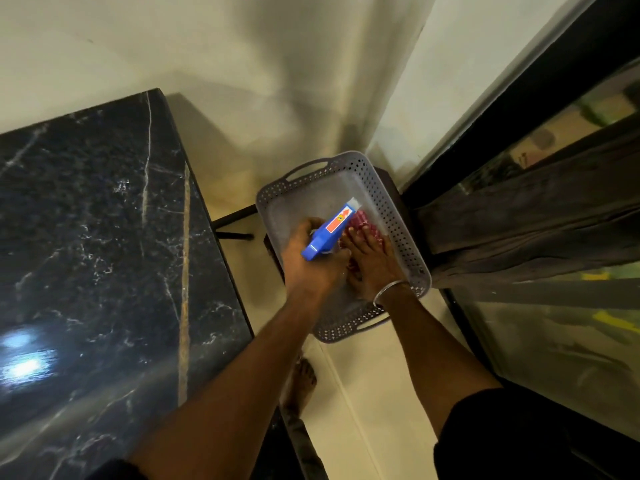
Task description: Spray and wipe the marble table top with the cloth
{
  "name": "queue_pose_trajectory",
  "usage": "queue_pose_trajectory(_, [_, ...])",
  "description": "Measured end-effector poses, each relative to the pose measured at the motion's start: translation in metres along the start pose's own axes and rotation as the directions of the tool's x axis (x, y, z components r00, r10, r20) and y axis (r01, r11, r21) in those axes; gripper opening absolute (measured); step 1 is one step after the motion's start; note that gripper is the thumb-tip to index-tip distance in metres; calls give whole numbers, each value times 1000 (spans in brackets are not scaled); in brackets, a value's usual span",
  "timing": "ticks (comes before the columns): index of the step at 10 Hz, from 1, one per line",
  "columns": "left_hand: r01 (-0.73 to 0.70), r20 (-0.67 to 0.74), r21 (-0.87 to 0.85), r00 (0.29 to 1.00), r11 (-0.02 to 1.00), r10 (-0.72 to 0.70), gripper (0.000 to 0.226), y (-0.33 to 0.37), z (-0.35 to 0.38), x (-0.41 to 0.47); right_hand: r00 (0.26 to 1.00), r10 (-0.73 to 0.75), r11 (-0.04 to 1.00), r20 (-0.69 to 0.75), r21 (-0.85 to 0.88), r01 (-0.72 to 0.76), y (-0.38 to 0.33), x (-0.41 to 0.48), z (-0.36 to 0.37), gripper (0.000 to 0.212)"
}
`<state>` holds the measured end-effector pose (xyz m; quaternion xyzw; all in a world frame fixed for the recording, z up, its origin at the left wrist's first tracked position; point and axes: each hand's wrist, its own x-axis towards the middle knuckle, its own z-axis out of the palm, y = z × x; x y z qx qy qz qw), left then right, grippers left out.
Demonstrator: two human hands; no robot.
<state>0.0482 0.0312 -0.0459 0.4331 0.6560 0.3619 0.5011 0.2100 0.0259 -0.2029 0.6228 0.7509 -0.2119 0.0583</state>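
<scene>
Inside the basket, left fingers clamp the spray bottle, right fingers press flat on cloth.

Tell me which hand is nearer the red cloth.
Right. The right hand rests on the red cloth inside the basket; the left hand grips the spray bottle just left of it.

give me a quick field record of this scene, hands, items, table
left hand: grips blue spray bottle
right hand: rests on red cloth
container: grey perforated basket, both hands reach into it
marble table top: left of basket, no hand on it
stage: fetching supplies, wiping not yet begun
</scene>
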Motion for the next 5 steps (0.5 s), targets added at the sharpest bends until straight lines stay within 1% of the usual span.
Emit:
queue_pose_trajectory(1, [24, 27, 21, 999, 999, -24, 45, -5, -7, 1, 1000, 21, 1000, -8, -19, -21, -4, -1, -5, 84])
queue_pose_trajectory(2, [22, 57, 58, 998, 998, -26, 52, -7, -12, -1, 1000, 24, 999, -5, -27, -24, -9, -5, -12, 90])
queue_pose_trajectory(3, [36, 110, 138, 993, 990, -51, 77, -18, -18, -5, 999, 39, 999, -26, -34, -40, -14, -10, -18, 93])
queue_pose_trajectory(4, [30, 128, 162, 990, 986, -52, 102, -25, -28, -13, 996, 57, 997, -71, -57, -61, -25, -16, -30, 96])
queue_pose_trajectory(5, [53, 191, 191, 977, 980, -90, 112, -25, -37, -20, 985, 82, 995, -149, -49, -90, -36, -27, -40, 95])
